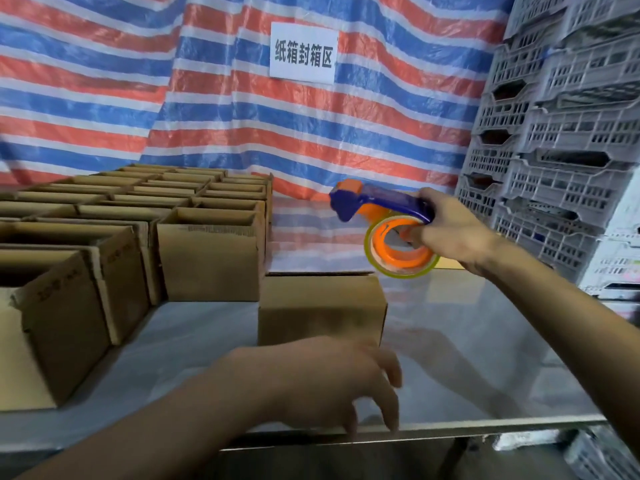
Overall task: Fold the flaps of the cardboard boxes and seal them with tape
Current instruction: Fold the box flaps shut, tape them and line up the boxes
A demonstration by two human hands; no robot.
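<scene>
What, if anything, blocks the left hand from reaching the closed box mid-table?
Likely nothing, so yes: the left hand hovers open in front of the closed box, with bare table between. The right hand holds the tape dispenser off to the right.

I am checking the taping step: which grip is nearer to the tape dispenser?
Right. The right grip holds the tape dispenser by its handle; the left grip is low, in front of the closed box, away from the dispenser.
</scene>
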